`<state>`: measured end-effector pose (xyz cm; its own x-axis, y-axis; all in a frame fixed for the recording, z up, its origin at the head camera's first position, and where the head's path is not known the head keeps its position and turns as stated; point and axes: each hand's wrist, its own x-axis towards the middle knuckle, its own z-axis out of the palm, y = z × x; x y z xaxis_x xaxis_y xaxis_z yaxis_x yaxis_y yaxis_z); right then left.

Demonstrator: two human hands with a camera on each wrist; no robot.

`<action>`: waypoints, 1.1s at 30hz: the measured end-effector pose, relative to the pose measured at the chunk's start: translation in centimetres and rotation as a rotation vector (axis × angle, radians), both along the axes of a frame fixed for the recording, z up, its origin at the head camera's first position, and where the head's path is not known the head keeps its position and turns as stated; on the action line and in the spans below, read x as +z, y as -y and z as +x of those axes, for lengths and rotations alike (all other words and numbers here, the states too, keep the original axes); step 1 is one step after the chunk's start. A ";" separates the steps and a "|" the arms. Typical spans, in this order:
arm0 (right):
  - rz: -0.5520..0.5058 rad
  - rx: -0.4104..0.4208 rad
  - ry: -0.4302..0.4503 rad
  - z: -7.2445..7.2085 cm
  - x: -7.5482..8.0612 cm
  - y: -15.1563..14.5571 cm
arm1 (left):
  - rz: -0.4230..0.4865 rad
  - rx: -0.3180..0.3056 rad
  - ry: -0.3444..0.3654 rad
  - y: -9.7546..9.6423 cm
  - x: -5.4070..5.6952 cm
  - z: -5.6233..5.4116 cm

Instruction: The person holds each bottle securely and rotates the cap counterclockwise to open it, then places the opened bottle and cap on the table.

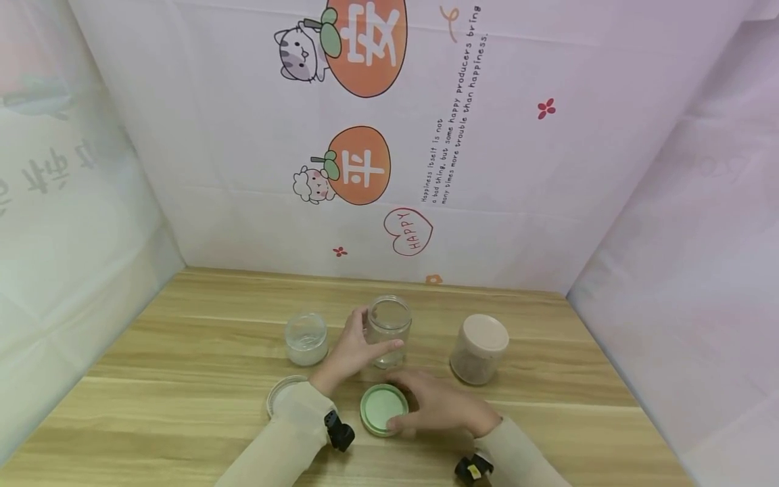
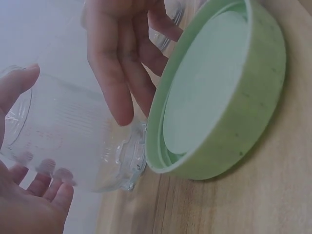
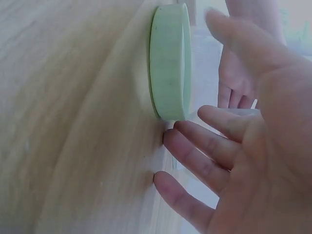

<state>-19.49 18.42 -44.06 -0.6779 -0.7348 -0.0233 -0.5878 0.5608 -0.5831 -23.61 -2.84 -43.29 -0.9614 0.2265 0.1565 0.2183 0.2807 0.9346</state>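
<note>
My left hand [image 1: 351, 348] holds a clear, lidless glass jar [image 1: 389, 331], with the thumb across its near side and the fingers round the far side. In the left wrist view the jar [image 2: 83, 141] lies between thumb and fingertips. A round green lid [image 1: 383, 409] rests on the table just in front of the jar, its hollow side up. Around the lid's right side my right hand [image 1: 435, 400] reaches with thumb and fingers spread. The right wrist view shows these fingers [image 3: 200, 156] loosely extended beside the lid [image 3: 168, 63], with a gap between thumb and rim.
A small, lidless glass jar [image 1: 307, 341] stands to the left. Partly under the left forearm lies a pale round lid [image 1: 281, 392]. At the right is a jar with a beige lid [image 1: 485, 333]. Printed white cloth [image 1: 517, 203] hangs behind the wooden table [image 1: 201, 325].
</note>
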 end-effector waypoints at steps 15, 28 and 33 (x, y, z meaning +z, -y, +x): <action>-0.171 -0.181 -0.020 0.0 1.4 -1.5 | 0.016 0.014 -0.100 0.2 0.4 0.1; -0.182 -0.244 -0.162 -0.4 3.9 -2.8 | 0.004 0.048 -0.282 0.6 2.0 0.5; -0.181 -0.238 -0.236 -0.7 4.9 -3.2 | -0.015 0.065 -0.370 0.2 2.8 0.6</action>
